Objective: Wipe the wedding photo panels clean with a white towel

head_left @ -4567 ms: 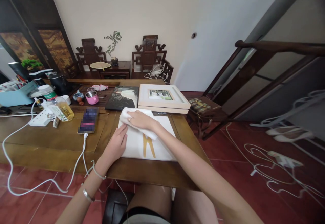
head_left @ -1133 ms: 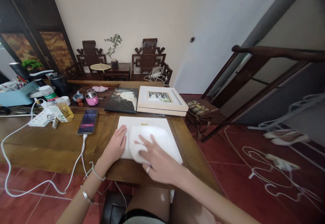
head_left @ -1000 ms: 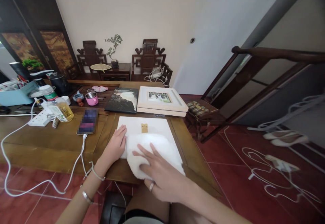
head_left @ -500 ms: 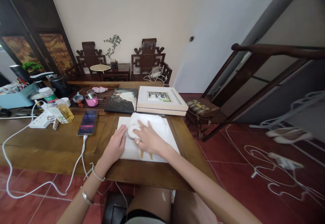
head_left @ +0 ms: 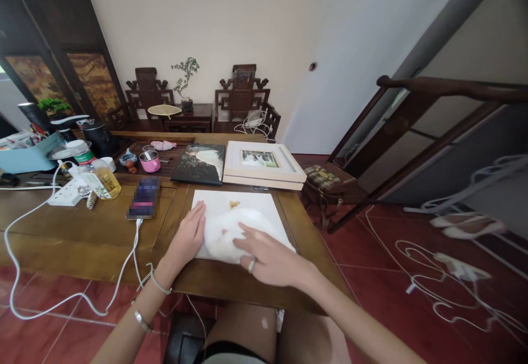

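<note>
A white panel [head_left: 218,203] with a small gold fitting near its far edge lies flat on the wooden table [head_left: 103,226] in front of me. My right hand [head_left: 268,259] presses a white cloth [head_left: 229,232] onto the panel's near part, fingers spread over the cloth. My left hand [head_left: 187,237] lies flat on the panel's left edge, fingers stretched out, holding it still.
Behind the panel lie a white picture frame [head_left: 264,161] and a dark picture [head_left: 200,163]. Left of it are a phone [head_left: 143,198] on a white cable, a power strip [head_left: 66,192], a bottle [head_left: 97,177] and a pink cup [head_left: 149,161]. Cables lie on the red floor at right.
My right hand has dragged the cloth from the panel's far end back toward me, uncovering the gold fitting. My left hand has stayed on the left edge.
</note>
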A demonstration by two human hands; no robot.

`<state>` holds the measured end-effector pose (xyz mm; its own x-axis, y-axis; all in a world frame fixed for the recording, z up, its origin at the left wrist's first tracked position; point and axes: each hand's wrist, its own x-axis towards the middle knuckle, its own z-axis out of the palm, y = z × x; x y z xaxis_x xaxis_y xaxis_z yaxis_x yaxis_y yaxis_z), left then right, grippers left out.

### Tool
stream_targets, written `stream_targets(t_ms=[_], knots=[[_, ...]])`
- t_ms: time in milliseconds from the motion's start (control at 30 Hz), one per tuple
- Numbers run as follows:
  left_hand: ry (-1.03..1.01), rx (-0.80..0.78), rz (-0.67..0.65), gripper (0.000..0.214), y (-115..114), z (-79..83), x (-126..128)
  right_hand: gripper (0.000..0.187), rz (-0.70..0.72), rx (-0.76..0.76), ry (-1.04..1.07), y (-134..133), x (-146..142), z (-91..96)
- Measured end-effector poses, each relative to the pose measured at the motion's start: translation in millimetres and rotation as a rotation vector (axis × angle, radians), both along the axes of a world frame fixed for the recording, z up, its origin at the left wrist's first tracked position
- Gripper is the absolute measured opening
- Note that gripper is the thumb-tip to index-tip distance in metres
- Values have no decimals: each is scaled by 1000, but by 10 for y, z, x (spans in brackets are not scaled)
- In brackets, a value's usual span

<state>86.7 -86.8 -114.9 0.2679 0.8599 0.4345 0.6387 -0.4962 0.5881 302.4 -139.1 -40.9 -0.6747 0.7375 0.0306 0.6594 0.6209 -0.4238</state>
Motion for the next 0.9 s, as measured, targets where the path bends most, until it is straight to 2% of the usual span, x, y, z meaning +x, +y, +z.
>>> stream_targets(t_ms=[133,233,400,500,667,800,900], knots=[[69,-4,-3,38,37,-91,-15,26,-175,30,-14,509,-46,-49],[83,-6,-3,39,38,-85,-17,29,-201,49,20,856,-249,-49],[106,-12,-17,38,28,-38,-19,25,-186,58,76,1074,-533,-47],[107,-11,-16,38,29,-44,-26,28,-235,59,104,1072,-398,-60],[110,-24,-17,38,28,-69,-29,32,-394,84,122,967,200,-111],[133,-9,-15,39,16,-66,-21,29,-468,92,96,687,540,-247],[144,-6,-10,39,8,-52,-14,26,-429,108,87,334,628,-375]])
